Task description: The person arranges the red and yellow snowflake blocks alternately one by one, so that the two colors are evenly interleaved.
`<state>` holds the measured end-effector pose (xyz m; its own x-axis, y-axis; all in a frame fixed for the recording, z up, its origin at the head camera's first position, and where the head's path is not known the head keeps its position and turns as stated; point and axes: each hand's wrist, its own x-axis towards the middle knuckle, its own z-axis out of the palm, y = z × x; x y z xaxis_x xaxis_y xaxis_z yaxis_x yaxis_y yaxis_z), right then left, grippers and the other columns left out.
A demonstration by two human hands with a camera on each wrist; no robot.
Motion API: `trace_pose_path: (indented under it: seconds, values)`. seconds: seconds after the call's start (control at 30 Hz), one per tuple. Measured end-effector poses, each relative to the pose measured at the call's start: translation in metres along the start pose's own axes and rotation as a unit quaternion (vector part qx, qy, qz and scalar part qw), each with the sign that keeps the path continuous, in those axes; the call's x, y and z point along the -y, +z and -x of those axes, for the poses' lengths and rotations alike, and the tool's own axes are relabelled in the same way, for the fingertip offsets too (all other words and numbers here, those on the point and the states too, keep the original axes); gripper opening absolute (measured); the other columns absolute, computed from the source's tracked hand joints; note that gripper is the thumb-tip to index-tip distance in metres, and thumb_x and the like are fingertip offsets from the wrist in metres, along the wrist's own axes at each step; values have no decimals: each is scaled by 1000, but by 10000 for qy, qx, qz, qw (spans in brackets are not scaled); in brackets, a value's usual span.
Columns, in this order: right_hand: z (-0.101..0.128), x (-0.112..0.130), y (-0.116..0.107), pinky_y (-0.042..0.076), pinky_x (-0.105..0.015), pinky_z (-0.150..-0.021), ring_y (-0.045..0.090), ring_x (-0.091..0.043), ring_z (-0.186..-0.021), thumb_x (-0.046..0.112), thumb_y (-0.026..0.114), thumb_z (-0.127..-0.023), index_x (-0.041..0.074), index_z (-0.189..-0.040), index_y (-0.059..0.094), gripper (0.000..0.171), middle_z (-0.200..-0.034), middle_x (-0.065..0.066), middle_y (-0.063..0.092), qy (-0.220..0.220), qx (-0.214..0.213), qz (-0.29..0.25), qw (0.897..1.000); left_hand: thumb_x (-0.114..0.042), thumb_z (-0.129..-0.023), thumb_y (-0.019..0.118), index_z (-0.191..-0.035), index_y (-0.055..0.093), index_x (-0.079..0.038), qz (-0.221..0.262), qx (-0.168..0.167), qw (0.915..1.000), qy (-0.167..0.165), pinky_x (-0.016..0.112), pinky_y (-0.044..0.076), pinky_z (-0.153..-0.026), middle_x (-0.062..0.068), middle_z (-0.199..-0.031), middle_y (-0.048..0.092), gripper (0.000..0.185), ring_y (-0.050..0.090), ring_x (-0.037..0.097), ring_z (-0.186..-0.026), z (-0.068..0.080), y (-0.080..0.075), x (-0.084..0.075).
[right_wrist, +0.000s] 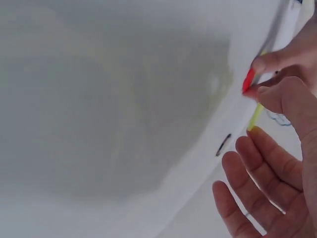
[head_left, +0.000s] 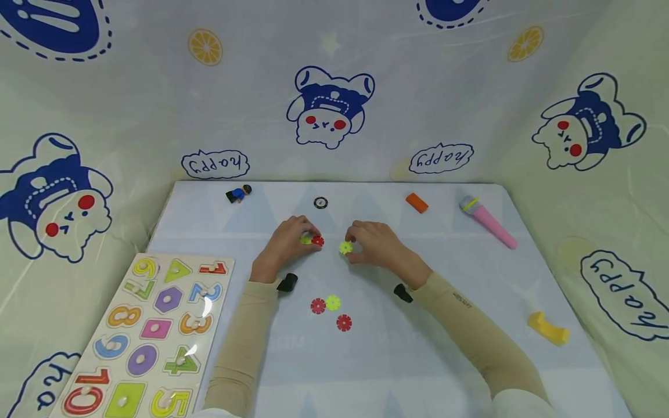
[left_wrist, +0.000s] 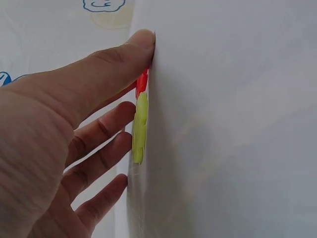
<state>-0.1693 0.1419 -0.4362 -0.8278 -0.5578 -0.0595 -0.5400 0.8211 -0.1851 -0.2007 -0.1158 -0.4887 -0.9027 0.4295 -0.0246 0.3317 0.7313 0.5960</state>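
My left hand (head_left: 286, 242) pinches a red interlocking disc (head_left: 318, 241) between thumb and finger. A yellow-green disc (left_wrist: 140, 129) adjoins that red one, and both are seen edge-on in the left wrist view. Across a small gap, my right hand (head_left: 381, 245) pinches another yellow-green disc (head_left: 345, 248) by its edge; in the right wrist view this disc (right_wrist: 255, 117) is between thumb and index finger. Nearer my body, two red discs (head_left: 317, 306) and one yellow-green disc (head_left: 333, 302) lie flat on the white table (head_left: 366, 371).
A number-and-shape puzzle board (head_left: 148, 313) lies at the left. Along the far edge are a toy figure (head_left: 239, 193), a small black round piece (head_left: 321, 202), an orange block (head_left: 417, 202) and a pink toy microphone (head_left: 491, 223). A yellow curved piece (head_left: 547, 328) lies at the right.
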Motion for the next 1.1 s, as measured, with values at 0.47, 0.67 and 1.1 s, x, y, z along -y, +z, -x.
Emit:
trace_pose_path:
  seconds: [0.47,0.67,1.1]
  values:
    - [-52,0,13,59,-34,-87,69,-16,-93,36,87,-95,11,-115,79,33,-105,-1,74,-62,407,-58,9991,-31,-93,90,-119,82,-13,-73,-51,9999,73,50,50,-111,7,-122,71,32,61,29,-118,1,4,5]
    - [-54,1,14,60,-32,-86,70,-15,-94,39,88,-94,14,-115,82,33,-106,0,76,-69,297,-4,9995,-29,-93,90,-119,82,-13,-101,-92,9999,84,49,51,-110,7,-122,71,32,61,28,-118,0,2,4]
    - [-34,1,14,60,-33,-87,72,-15,-98,39,89,-93,13,-128,81,44,-114,0,79,252,292,-214,9990,-29,-95,88,-120,79,-13,-247,-53,9994,228,52,49,-111,8,-121,69,31,59,29,-117,2,-1,0]
